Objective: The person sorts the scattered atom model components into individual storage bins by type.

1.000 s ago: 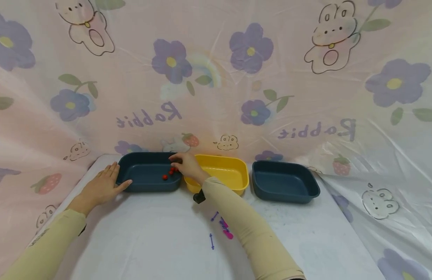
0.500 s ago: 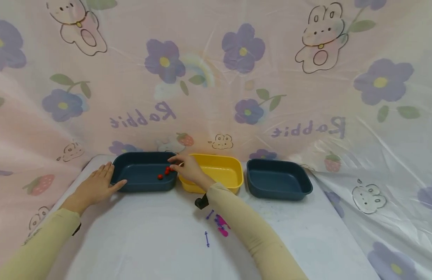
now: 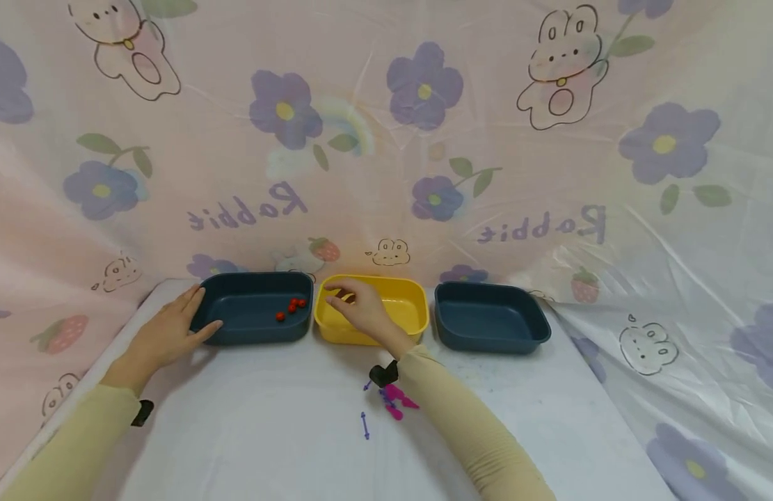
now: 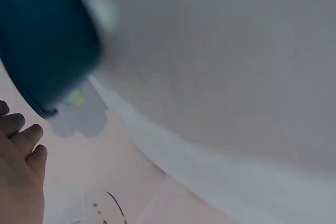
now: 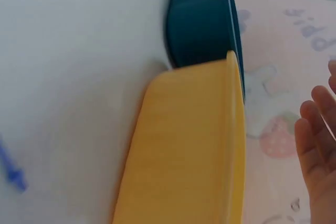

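In the head view, reading twelve o'clock as the far side, four small red balls (image 3: 280,316) lie in the left blue tray (image 3: 242,314), towards its three o'clock wall; they look round and bright red, three bunched close and one a little apart at eight o'clock from them, their finer detail too small to make out. The left hand (image 3: 170,330) is at that tray's nine o'clock end, fingers extended and grasping nothing. The right hand (image 3: 363,306) hovers over the yellow tray (image 3: 406,311), fingertips pointing to ten o'clock, loosely bent and released, with nothing visible in them. The right blue tray (image 3: 489,323) sits at three o'clock from the yellow one, while purple sticks (image 3: 364,426) and pink pieces (image 3: 394,413) lie on the white table (image 3: 254,431) around six o'clock. In the left wrist view, the blue tray fills ten o'clock and the fingers come in at eight, near its rim; I cannot tell whether they touch it. In the right wrist view, relaxed fingers show at four o'clock, apart from the yellow tray's rim.
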`<state>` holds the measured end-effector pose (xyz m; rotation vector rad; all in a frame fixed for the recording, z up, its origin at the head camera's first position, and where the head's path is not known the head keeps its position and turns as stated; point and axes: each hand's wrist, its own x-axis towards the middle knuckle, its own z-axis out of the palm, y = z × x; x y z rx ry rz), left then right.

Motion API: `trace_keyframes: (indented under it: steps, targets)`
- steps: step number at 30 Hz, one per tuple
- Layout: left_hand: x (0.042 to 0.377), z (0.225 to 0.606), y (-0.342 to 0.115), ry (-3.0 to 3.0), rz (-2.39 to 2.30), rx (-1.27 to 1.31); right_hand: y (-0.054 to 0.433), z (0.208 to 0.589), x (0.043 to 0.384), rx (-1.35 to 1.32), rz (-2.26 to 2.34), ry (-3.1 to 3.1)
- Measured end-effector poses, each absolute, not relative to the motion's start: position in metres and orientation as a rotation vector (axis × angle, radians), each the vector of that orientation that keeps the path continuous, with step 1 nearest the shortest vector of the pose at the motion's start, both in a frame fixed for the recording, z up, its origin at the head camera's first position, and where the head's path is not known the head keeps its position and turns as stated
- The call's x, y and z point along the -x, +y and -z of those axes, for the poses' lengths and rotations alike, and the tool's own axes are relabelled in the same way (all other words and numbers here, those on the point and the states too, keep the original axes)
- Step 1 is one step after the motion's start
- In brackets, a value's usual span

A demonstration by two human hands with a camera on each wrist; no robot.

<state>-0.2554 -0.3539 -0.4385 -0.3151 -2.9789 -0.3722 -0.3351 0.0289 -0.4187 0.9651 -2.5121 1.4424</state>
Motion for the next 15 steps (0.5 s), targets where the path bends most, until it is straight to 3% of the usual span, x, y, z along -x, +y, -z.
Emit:
trace_keyframes:
  steps: [15]
  targets:
    - [0.253,0.423,-0.258,-2.803,0.433,0.385,0.119,0.433,0.287,-0.769,-1.396,-2.548]
